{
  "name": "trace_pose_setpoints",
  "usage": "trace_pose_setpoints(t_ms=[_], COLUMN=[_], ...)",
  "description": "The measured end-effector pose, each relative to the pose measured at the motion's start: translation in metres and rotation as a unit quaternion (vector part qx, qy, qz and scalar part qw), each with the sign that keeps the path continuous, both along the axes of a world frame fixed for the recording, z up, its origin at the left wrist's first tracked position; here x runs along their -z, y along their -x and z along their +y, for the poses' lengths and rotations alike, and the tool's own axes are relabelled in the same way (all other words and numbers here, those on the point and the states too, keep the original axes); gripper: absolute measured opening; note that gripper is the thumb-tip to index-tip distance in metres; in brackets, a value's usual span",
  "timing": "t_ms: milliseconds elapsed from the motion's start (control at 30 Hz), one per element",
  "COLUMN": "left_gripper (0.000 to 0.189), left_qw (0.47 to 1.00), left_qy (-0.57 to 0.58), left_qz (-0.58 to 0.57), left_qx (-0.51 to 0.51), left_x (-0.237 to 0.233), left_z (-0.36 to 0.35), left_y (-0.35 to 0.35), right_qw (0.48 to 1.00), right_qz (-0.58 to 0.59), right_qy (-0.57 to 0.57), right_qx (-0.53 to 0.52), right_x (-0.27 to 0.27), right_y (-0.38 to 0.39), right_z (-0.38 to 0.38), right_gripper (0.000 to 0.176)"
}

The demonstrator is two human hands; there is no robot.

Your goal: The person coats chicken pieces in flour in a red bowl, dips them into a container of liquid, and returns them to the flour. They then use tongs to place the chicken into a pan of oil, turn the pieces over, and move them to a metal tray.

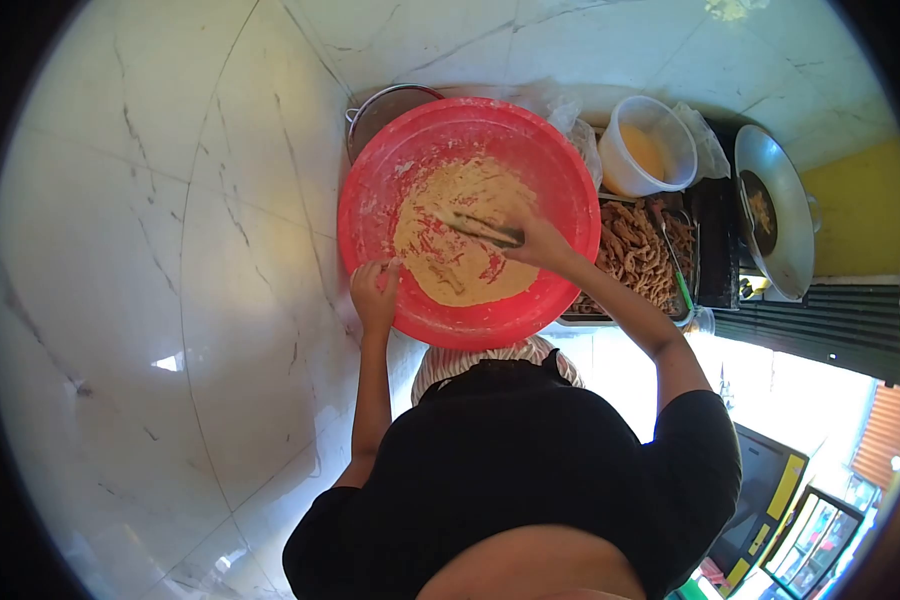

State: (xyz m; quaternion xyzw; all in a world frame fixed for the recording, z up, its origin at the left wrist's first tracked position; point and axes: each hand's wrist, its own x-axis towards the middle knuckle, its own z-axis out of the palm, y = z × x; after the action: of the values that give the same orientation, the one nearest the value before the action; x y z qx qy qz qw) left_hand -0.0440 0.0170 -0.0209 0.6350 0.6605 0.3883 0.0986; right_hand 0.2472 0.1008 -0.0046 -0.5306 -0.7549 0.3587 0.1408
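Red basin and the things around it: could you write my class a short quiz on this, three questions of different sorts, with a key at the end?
1. Multiple choice. What does the person's right hand hold? (a) a whisk (b) tongs (c) a ladle
2. True or false? In the picture, the white tub of yellow liquid stands to the left of the red basin.
3. Fill the gap. On the tray of brown strips lies a utensil with a ____ handle.

Key
1: b.
2: False; it stands to the right.
3: green.
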Motion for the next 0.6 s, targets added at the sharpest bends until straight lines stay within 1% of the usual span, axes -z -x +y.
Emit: trace_pose_setpoints(t_ms=[33, 67, 100, 133, 167, 233, 267, 333, 367, 433, 467, 533, 567, 600], left_gripper=[0.018, 0.018, 0.018, 0.019, 0.019, 0.023, 0.023, 0.026, 0.026, 0.028, 0.028, 0.029, 0.029, 0.029], left_qw=[1.0, 1.0, 1.0, 1.0, 1.0, 1.0, 1.0, 0.996, 0.996, 0.992, 0.992, 0.953, 0.953, 0.939], left_qy=[0.005, 0.003, 0.008, 0.014, 0.012, 0.01, 0.009, 0.011, 0.007, 0.109, 0.106, 0.158, 0.158, 0.169], left_qz=[0.003, 0.003, 0.005, 0.006, 0.008, 0.012, 0.016, 0.079, 0.08, -0.06, -0.059, -0.246, -0.244, -0.259], left_qx=[0.0, 0.006, 0.0, -0.006, 0.0, 0.005, 0.015, 0.028, 0.037, 0.029, 0.041, 0.074, 0.087, 0.15], left_x=[-0.001, -0.001, -0.001, -0.001, -0.001, -0.006, -0.005, -0.001, 0.001, 0.001, 0.002, 0.001, 0.001, 0.0], left_z=[-0.001, 0.0, 0.0, 0.0, 0.0, 0.0, 0.0, 0.004, 0.006, 0.011, 0.014, 0.025, 0.032, 0.037], left_y=[-0.001, -0.001, -0.001, -0.002, -0.003, -0.006, -0.005, -0.004, -0.005, -0.013, -0.021, -0.048, -0.062, -0.078], right_qw=[0.999, 0.999, 0.991, 0.971, 0.97, 0.99, 0.989, 0.996, 0.995, 0.984, 0.982, 0.947, 0.944, 0.938], right_qz=[0.034, 0.034, 0.098, 0.161, 0.161, 0.106, 0.109, 0.044, 0.045, 0.133, 0.132, 0.237, 0.236, 0.198], right_qy=[0.02, 0.018, -0.051, -0.12, -0.123, -0.039, -0.041, 0.037, 0.033, -0.01, -0.015, -0.104, -0.11, -0.133], right_qx=[0.025, 0.031, 0.081, 0.13, 0.137, 0.079, 0.088, 0.074, 0.084, 0.121, 0.132, 0.191, 0.203, 0.251], right_x=[-0.014, -0.023, -0.031, -0.035, -0.033, -0.029, -0.027, -0.031, -0.034, -0.048, -0.054, -0.07, -0.082, -0.1], right_y=[-0.001, -0.002, -0.002, -0.004, -0.007, -0.014, -0.018, -0.027, -0.034, -0.052, -0.063, -0.09, -0.107, -0.127], right_z=[0.001, 0.002, 0.002, 0.002, 0.0, -0.007, -0.013, -0.021, -0.023, -0.027, -0.026, -0.022, -0.02, -0.017], right_gripper=[0.045, 0.045, 0.045, 0.045, 0.045, 0.046, 0.046, 0.048, 0.048, 0.05, 0.05, 0.051, 0.051, 0.05])
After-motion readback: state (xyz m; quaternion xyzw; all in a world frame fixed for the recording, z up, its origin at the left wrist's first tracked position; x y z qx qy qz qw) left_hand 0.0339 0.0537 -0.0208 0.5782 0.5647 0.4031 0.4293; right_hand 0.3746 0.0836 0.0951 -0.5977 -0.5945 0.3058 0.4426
